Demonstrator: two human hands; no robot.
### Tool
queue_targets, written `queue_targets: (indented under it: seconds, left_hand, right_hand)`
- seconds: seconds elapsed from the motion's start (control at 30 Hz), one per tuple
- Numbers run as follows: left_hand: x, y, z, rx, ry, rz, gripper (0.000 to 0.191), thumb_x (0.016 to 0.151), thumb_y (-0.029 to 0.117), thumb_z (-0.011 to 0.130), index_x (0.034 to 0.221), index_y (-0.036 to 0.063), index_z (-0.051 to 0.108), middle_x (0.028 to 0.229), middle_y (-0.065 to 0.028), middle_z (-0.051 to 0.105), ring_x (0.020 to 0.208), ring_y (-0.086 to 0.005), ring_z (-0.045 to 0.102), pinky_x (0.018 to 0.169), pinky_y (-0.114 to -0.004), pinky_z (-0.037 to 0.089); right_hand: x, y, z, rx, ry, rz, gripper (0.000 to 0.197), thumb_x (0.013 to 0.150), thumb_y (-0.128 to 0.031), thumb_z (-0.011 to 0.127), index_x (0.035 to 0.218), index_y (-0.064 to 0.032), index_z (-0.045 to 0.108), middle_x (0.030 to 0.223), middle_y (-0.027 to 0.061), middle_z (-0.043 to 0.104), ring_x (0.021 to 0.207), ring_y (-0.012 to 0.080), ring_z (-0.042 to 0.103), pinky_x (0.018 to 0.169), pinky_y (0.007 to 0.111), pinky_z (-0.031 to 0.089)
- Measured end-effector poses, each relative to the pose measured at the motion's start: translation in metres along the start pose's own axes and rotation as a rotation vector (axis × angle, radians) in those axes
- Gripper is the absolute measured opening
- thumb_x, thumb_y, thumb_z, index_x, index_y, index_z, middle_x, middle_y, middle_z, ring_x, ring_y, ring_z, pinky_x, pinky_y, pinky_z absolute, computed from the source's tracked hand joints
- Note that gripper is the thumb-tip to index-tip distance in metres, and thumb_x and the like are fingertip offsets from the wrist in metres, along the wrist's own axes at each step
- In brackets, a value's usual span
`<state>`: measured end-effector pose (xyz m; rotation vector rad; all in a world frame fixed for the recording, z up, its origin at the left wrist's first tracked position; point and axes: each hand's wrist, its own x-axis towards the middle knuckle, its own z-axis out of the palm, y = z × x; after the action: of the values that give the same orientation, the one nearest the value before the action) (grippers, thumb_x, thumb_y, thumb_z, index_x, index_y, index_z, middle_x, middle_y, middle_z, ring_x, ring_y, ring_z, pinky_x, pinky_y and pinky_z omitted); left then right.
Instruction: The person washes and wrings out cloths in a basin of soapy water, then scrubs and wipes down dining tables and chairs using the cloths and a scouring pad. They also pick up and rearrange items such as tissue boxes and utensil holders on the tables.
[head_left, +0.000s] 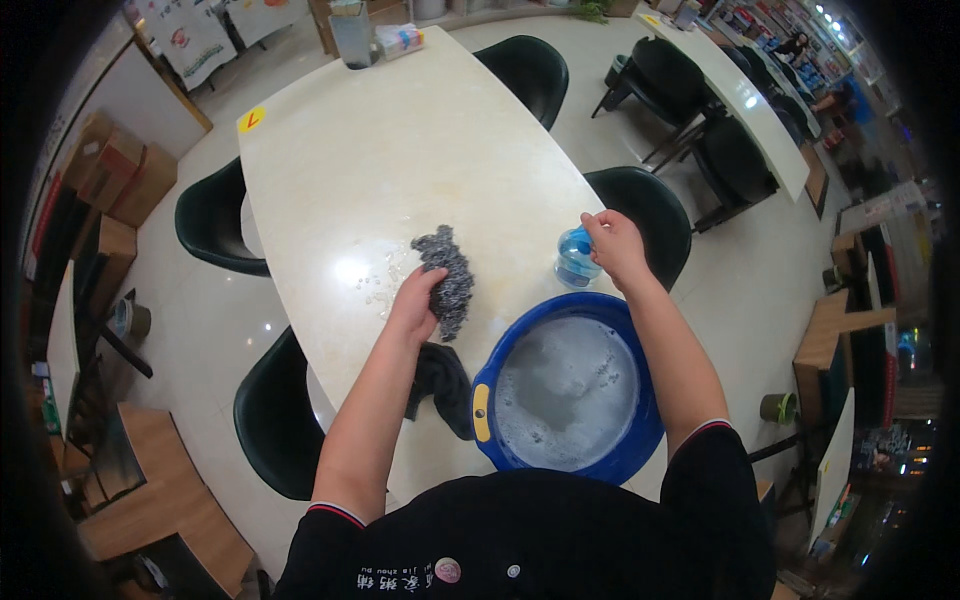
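Observation:
A dark grey, speckled cloth (452, 289) is gripped in my left hand (415, 304), above or on the pale tabletop (360, 172) beside drops of liquid. My right hand (616, 244) has its fingers closed on the top of a clear blue plastic bottle (576, 262) at the table's right edge. Just below the bottle sits a blue plastic basin (486, 375) with yellow on its handle, holding cloudy, foamy water (562, 397). A black cloth (441, 382) lies crumpled on the table, touching or close to the basin's left side.
Dark green chairs (281, 420) (217, 217) stand along the table's left, others (645, 210) (529, 71) along its right. A metal container (352, 37) and a tissue pack (400, 40) stand at the far end. Cardboard boxes (112, 169) are stacked at the left; a person is far off at upper right.

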<state>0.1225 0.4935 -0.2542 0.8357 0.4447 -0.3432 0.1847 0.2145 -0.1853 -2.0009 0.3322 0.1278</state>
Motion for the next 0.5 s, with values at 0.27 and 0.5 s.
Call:
queue_targets:
  seconds: [0.27, 0.5]
  left_hand:
    - [0.01, -0.003, 0.027, -0.086, -0.074, 0.036, 0.024, 0.091, 0.012, 0.045, 0.113, 0.0024, 0.048, 0.104, -0.0117, 0.059, 0.093, -0.0229, 0.059, 0.079, -0.037, 0.051]
    - [0.02, -0.007, 0.042, -0.082, -0.165, 0.064, 0.027, 0.09, 0.01, 0.044, 0.116, 0.0006, 0.047, 0.106, -0.0114, 0.058, 0.094, -0.0225, 0.059, 0.08, -0.036, 0.049]
  right_hand:
    - [0.025, -0.012, 0.048, -0.108, -0.044, -0.167, 0.027, 0.079, -0.028, 0.061, 0.077, -0.0008, 0.057, 0.063, 0.0078, 0.058, 0.054, 0.018, 0.055, 0.052, 0.032, 0.045]
    - [0.041, -0.012, 0.078, -0.302, 0.106, -0.269, 0.019, 0.079, -0.018, 0.048, 0.082, -0.0035, 0.06, 0.07, 0.0082, 0.058, 0.064, 0.0183, 0.054, 0.061, 0.03, 0.044]
